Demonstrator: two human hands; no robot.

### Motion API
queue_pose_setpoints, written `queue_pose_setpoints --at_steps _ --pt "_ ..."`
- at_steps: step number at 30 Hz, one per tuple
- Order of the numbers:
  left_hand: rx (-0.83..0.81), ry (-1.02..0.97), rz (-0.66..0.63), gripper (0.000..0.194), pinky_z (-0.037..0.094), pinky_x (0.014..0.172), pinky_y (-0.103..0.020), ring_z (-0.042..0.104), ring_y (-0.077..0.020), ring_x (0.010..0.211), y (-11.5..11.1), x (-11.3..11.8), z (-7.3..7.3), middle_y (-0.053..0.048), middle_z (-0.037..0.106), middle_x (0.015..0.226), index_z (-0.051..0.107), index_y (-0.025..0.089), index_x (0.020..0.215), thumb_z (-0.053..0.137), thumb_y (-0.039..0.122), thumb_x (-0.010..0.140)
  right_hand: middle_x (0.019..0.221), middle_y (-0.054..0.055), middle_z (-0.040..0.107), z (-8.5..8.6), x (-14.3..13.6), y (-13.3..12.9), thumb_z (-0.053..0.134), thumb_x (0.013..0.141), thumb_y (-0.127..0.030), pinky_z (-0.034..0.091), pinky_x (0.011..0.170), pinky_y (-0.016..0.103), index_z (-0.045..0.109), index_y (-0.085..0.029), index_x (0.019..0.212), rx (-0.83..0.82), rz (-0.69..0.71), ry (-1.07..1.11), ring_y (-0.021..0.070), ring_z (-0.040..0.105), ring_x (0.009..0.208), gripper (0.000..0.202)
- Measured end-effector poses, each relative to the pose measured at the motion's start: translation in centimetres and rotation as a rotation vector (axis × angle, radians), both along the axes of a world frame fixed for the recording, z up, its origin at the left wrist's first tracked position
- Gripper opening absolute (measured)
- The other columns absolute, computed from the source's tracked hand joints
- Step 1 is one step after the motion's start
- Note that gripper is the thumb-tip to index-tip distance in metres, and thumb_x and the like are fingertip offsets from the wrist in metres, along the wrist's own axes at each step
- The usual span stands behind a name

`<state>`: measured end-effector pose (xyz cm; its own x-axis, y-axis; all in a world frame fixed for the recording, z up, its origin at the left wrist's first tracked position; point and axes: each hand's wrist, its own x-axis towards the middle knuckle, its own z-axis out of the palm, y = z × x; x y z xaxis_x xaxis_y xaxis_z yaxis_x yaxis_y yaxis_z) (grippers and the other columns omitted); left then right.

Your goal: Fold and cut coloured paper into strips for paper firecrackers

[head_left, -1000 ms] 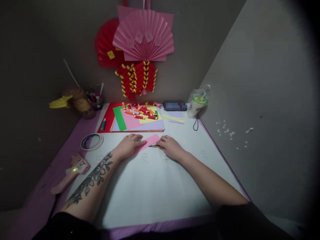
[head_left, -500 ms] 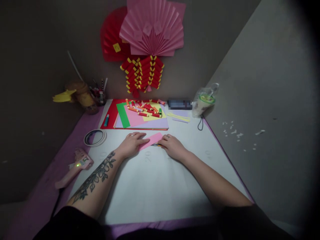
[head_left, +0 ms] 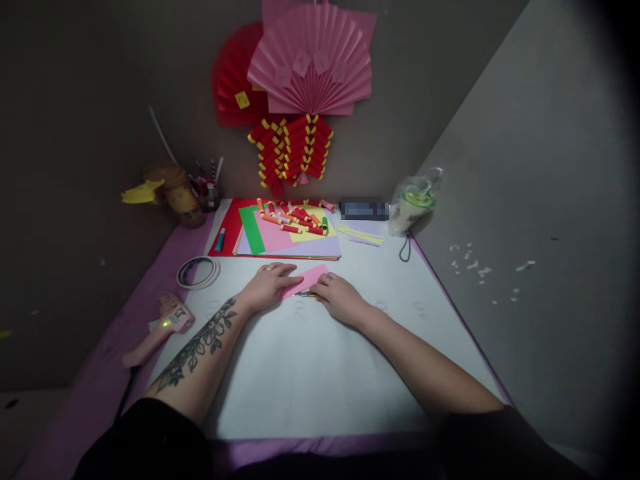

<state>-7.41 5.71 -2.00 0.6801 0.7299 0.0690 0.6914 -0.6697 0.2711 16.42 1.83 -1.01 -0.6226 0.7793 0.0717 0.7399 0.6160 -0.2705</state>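
Note:
A pink paper strip lies slanted on the white sheet covering the table. My left hand rests palm down with its fingers spread, pressing on the strip's left part. At the strip's right end, my right hand has its fingers curled around a thin tool with dark and yellow parts, lying along the strip's lower edge. The tool is mostly hidden by the fingers, and its kind is hard to make out.
Coloured papers with small paper rolls lie behind my hands. Tape rings and a pink glue gun are on the left. A bagged cup, a dark device and yellow strips stand or lie at the back right.
My right hand has slid left along the strip's lower edge, together with the thin tool. My left hand stays on the paper. The whole view has shifted slightly.

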Motion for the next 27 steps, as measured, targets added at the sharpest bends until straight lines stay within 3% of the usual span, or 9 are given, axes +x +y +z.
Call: queue_pose_setpoints --at_steps 15,20,27 --pt "-0.001 0.038 -0.022 0.042 0.035 0.101 -0.045 0.045 -0.0248 0.125 0.2 -0.1 -0.1 -0.005 0.046 0.142 0.054 0.038 0.129 0.04 0.023 0.093 0.091 0.008 0.059 0.1 -4.5 -2.2 0.049 0.091 -0.018 0.039 0.078 0.031 0.066 -0.017 0.097 0.029 0.079 -0.019 0.0202 0.049 0.089 0.018" --pt "-0.005 0.039 -0.03 0.039 0.034 0.101 -0.045 0.044 -0.0259 0.125 0.3 -0.1 -0.1 -0.006 0.047 0.141 0.055 0.037 0.129 0.045 0.03 0.091 0.09 0.008 0.059 -0.1 -6.2 -2.5 0.049 0.09 -0.016 0.039 0.072 0.031 0.065 -0.018 0.099 0.063 0.118 -0.028 0.0206 0.05 0.085 0.018" --pt "-0.038 0.011 -0.016 0.041 0.031 0.104 -0.044 0.044 -0.023 0.125 0.3 -0.2 -0.1 -0.002 0.047 0.142 0.055 0.04 0.127 0.046 0.025 0.09 0.088 0.005 0.059 0.1 -7.5 -3.4 0.051 0.09 -0.021 0.039 0.07 0.032 0.065 -0.023 0.094 0.059 0.267 0.024 0.0218 0.05 0.085 0.016"
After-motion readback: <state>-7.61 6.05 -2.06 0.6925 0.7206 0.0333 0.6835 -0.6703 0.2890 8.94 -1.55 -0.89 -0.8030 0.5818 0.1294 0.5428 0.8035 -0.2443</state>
